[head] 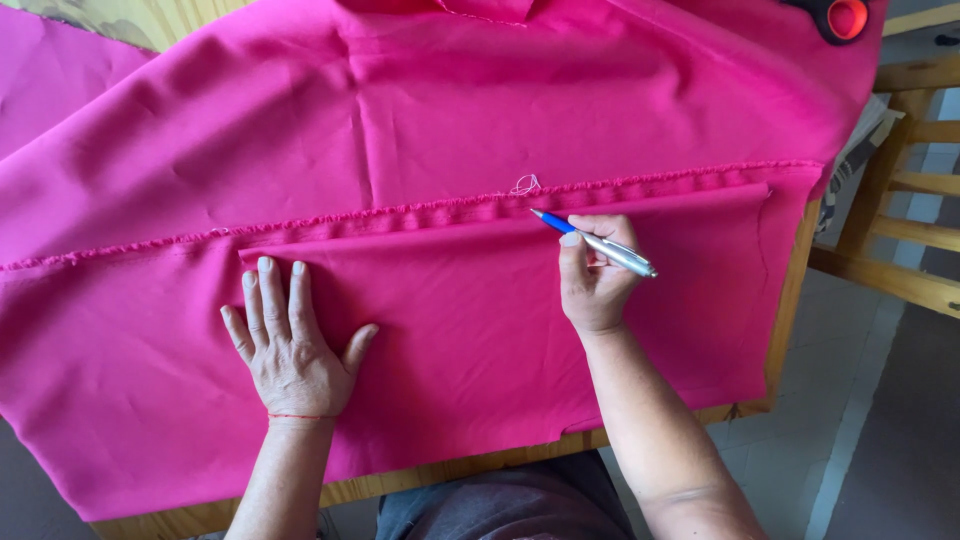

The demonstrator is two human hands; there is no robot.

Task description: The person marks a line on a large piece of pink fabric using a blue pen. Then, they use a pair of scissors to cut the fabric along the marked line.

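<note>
A large sheet of bright pink fabric [480, 120] covers most of a wooden table [790, 300]. A folded layer with a frayed edge runs across the middle. My left hand [290, 350] lies flat on the folded fabric, fingers spread, pressing it down. My right hand [592, 272] grips a silver pen with a blue tip [590, 240], its point touching the fabric just below the frayed edge. A small loop of white thread [525, 184] sits on that edge, slightly above the pen tip.
A red and black tool [838, 18] rests on the fabric at the top right corner. A wooden chair [900, 200] stands to the right of the table on a tiled floor. The table's front edge [450, 470] shows below the fabric.
</note>
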